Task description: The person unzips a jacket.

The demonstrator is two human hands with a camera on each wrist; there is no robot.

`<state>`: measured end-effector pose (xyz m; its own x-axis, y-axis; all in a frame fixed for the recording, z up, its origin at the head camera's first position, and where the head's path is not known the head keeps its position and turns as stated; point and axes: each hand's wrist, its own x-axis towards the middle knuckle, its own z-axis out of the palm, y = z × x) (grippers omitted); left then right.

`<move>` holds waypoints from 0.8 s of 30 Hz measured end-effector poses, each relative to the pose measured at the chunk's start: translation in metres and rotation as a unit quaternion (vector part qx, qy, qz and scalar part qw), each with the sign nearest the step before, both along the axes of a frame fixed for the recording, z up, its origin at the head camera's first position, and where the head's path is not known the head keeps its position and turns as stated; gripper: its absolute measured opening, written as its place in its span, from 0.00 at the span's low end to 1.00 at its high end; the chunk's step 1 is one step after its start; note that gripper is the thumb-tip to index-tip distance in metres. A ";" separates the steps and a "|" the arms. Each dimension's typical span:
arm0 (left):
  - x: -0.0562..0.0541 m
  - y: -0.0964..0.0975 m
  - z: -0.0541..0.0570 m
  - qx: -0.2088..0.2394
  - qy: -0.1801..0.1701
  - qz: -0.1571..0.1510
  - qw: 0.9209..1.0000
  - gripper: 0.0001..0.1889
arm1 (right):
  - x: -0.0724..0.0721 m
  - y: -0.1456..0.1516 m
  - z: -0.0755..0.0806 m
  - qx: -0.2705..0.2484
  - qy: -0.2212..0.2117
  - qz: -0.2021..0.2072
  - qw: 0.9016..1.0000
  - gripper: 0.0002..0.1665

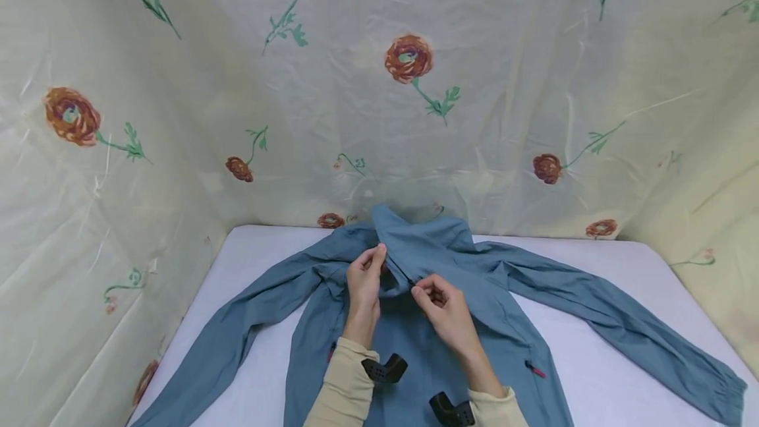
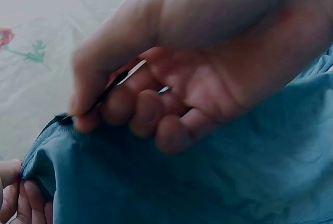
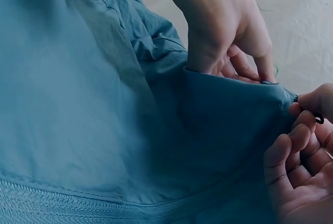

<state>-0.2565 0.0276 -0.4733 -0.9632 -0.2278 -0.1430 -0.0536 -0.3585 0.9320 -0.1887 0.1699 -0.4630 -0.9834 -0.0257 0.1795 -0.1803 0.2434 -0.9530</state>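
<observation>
A blue jacket [image 1: 498, 305] lies on a white table, its sleeves spread to both sides and its collar [image 1: 423, 236] at the far end. My left hand [image 1: 364, 282] pinches the upper edge of the collar opening between thumb and fingers; in the right wrist view this hand [image 3: 218, 31] dips its fingers behind that edge. My right hand [image 1: 445, 312] pinches a zipper pull at the front edge, just right of the left hand. The pull's black cord [image 2: 112, 86] runs across its fingers in the left wrist view. The zipper slider itself is mostly hidden by the fingertips.
Pocket zippers with red-and-black pulls [image 1: 535, 369] sit low on the jacket front. Floral translucent sheeting [image 1: 356, 104] hangs behind the table and along both sides. The right sleeve [image 1: 628, 315] stretches toward the table's right edge. Black wrist cameras [image 1: 385, 369] are strapped at both cuffs.
</observation>
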 end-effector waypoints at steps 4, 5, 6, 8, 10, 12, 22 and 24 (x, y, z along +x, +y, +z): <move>0.000 -0.004 0.000 0.010 0.000 0.005 1.000 0.15 | 0.001 0.000 -0.001 0.002 0.000 0.005 1.000 0.08; 0.000 -0.005 0.001 0.011 0.000 0.005 1.000 0.15 | 0.001 0.000 -0.001 0.005 0.000 0.006 1.000 0.08; 0.000 -0.005 0.001 0.013 0.002 0.005 1.000 0.15 | 0.001 0.000 0.000 0.005 -0.001 0.007 1.000 0.08; -0.002 -0.006 0.001 0.017 0.005 0.010 1.000 0.16 | 0.002 0.000 0.005 0.008 0.002 0.012 1.000 0.07; -0.003 -0.007 0.001 0.020 0.008 0.018 1.000 0.16 | 0.005 0.000 0.013 0.012 0.005 0.016 1.000 0.07; -0.004 -0.008 0.000 0.022 0.008 0.025 0.999 0.17 | 0.008 -0.001 0.022 0.014 0.005 0.019 1.000 0.06; -0.004 -0.013 -0.003 0.036 0.015 0.062 0.997 0.16 | 0.010 -0.001 0.019 0.014 0.005 0.031 0.999 0.05; -0.003 -0.014 -0.003 -0.009 0.034 0.077 0.996 0.15 | 0.006 0.001 0.012 0.011 0.008 0.034 0.999 0.06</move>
<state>-0.2599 0.0132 -0.4762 -0.9240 -0.3751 -0.0737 0.0636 -0.3409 0.9379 -0.1827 0.1709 -0.4511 -0.9765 -0.0961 0.1931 -0.2115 0.2509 -0.9446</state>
